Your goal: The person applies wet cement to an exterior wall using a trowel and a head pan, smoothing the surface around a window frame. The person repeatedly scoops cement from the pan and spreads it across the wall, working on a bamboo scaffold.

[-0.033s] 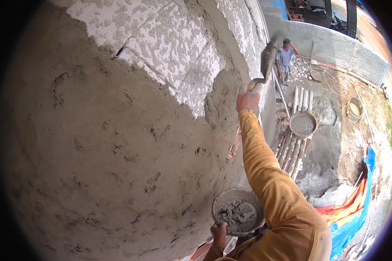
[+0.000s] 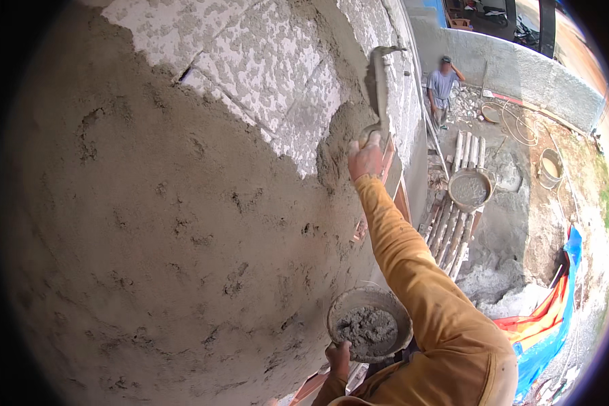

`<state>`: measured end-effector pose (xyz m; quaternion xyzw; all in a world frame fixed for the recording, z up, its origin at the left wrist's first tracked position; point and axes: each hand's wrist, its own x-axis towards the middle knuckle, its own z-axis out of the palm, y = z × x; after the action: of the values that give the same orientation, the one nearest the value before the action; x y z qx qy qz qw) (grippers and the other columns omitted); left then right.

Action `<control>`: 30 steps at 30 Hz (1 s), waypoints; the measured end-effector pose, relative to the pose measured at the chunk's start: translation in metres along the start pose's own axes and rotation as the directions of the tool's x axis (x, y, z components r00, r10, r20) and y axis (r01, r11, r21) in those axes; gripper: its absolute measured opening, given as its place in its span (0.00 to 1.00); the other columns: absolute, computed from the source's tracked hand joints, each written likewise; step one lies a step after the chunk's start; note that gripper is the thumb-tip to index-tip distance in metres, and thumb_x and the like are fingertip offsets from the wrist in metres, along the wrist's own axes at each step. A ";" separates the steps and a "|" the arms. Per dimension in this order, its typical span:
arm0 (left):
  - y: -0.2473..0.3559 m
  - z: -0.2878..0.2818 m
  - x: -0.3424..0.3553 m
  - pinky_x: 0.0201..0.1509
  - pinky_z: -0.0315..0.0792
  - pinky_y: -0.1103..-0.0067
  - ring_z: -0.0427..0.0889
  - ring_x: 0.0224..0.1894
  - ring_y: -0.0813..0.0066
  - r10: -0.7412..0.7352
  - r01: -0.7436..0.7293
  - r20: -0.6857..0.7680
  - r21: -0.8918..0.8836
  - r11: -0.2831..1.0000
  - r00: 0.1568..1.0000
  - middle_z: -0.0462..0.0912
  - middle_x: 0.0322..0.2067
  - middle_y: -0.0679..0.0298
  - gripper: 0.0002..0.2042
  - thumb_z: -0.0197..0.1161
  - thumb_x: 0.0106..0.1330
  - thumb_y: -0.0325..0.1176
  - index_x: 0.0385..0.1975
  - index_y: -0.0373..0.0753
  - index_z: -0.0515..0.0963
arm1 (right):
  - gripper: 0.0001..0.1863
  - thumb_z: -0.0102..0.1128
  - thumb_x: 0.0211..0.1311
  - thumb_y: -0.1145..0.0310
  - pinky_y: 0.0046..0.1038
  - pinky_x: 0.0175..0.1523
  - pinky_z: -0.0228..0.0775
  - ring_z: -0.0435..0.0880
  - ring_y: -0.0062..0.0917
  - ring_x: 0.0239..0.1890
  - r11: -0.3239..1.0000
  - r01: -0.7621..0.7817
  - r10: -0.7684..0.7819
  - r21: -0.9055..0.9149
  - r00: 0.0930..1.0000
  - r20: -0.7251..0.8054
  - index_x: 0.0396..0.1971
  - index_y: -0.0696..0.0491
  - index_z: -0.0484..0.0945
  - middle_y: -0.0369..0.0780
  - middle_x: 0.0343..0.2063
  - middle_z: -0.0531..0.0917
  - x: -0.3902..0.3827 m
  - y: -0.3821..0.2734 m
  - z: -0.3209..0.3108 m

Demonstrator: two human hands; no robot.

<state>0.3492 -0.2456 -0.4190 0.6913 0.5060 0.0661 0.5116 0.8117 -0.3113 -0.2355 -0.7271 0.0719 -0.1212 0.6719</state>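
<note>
My right hand is closed round the handle of a mortar-smeared trowel. Its blade lies at the wall's right side, along the border of fresh grey mortar and a pale, speckled bare patch. Whether the blade presses on the wall or stands slightly off it, I cannot tell. Low in the view, my left hand grips the rim of a round basin, which holds a heap of wet mortar. The fingers under the basin are hidden.
Below to the right, another basin of grey mix rests on wooden poles. A person stands beyond, one hand at the head. A bucket, a hose and a blue and orange tarp lie farther right.
My right hand and the trowel have moved left, closer to the wall, and the blade has turned. The basin in my left hand has shifted only slightly.
</note>
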 end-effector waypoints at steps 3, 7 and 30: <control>0.011 -0.011 -0.008 0.34 0.70 0.76 0.76 0.26 0.72 -0.043 0.041 -0.021 -0.090 0.995 0.999 0.79 0.23 0.61 0.12 0.59 0.45 0.30 0.25 0.28 0.77 | 0.14 0.54 0.54 0.64 0.39 0.35 0.69 0.77 0.47 0.31 0.931 0.350 -0.361 0.102 0.840 0.405 0.37 0.53 0.64 0.51 0.26 0.75 -0.176 0.011 -0.012; 0.001 0.000 0.008 0.39 0.69 0.75 0.77 0.33 0.68 0.062 -0.059 0.071 -0.053 0.997 0.996 0.80 0.30 0.56 0.14 0.57 0.48 0.31 0.31 0.26 0.76 | 0.13 0.55 0.51 0.64 0.40 0.36 0.67 0.77 0.49 0.32 0.977 0.197 -0.061 -0.079 0.616 0.785 0.31 0.55 0.66 0.52 0.27 0.76 -0.204 0.056 -0.114; 0.131 0.011 0.015 0.30 0.68 0.71 0.71 0.22 0.71 0.061 -0.078 0.305 0.046 0.996 0.950 0.72 0.18 0.62 0.08 0.54 0.51 0.28 0.20 0.27 0.69 | 0.17 0.54 0.56 0.65 0.22 0.17 0.68 0.74 0.19 0.15 0.790 -0.182 0.593 -0.585 -0.016 0.805 0.47 0.53 0.72 0.35 0.18 0.76 -0.262 0.191 -0.234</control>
<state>0.4459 -0.2362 -0.3297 0.7249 0.3986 -0.0374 0.5606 0.5074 -0.4820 -0.4302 -0.6614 -0.1655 0.5943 0.4265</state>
